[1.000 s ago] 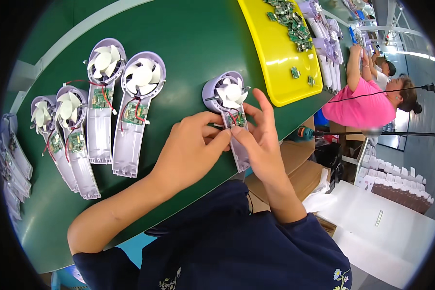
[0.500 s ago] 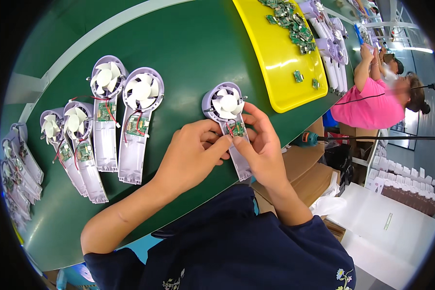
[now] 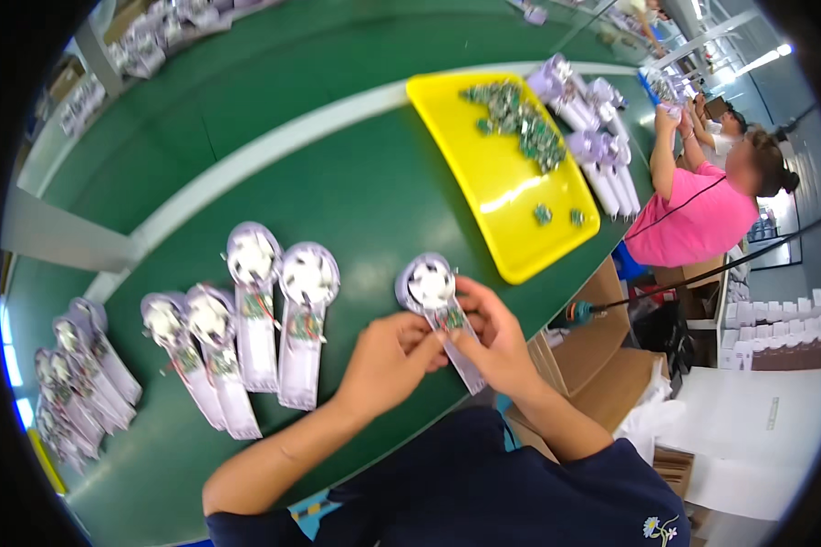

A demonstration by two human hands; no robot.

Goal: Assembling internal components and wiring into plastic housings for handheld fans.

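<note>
Both hands meet at a lilac handheld fan (image 3: 428,283) whose handle shell is open. It shows white blades in a round head and a small green circuit board (image 3: 450,319) at the top of the handle. My right hand (image 3: 499,345) wraps the handle from the right, its thumb over the lower part of the board. From the left, my left hand (image 3: 388,358) is closed, thumb and fingers pinched at the board's edge; what lies between its fingertips is blurred. To the left, several similar open fans (image 3: 299,351) lie with boards and red wires in their handles.
A yellow tray (image 3: 483,214) with a heap of small circuit boards (image 3: 520,123) stands at the far right. More fans (image 3: 602,150) lie beyond it, and another cluster (image 3: 77,387) sits at the far left. A teal-handled tool (image 3: 578,313) hangs on a cable. A co-worker in pink (image 3: 693,214) works at right.
The whole view has shifted, so the table and fans appear lower and more of the far side shows. Both hands stay at the same fan, with little visible change in grip.
</note>
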